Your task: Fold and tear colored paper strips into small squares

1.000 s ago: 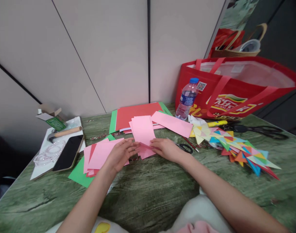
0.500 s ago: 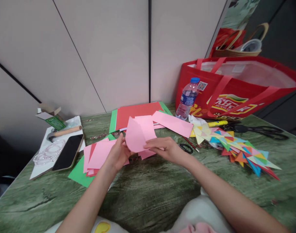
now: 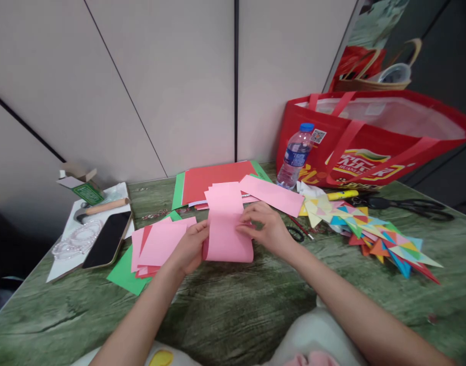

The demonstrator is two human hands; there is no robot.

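A pink sheet of paper (image 3: 227, 241) is held just above the green table (image 3: 233, 310) in front of me, its lower edge curled. My left hand (image 3: 189, 249) pinches its left edge. My right hand (image 3: 265, 229) grips its right edge near the top. Behind it lies a stack of pink sheets (image 3: 223, 193) on larger red paper (image 3: 213, 179) and green paper. To the left of my left hand lies a loose pile of pink and red sheets (image 3: 160, 246) on a green sheet (image 3: 124, 274).
Small scissors (image 3: 294, 233) lie right of my right hand. Folded coloured paper pieces (image 3: 374, 236) spread at the right, with a yellow marker (image 3: 342, 194) and large scissors (image 3: 406, 204). A water bottle (image 3: 295, 155) and red bag (image 3: 374, 137) stand behind. A phone (image 3: 108, 239), hammer (image 3: 101, 208) and beads lie left.
Both hands lifted one pink sheet off the stack, raised and turned it, then brought it toward me; it now hangs lower between my hands.
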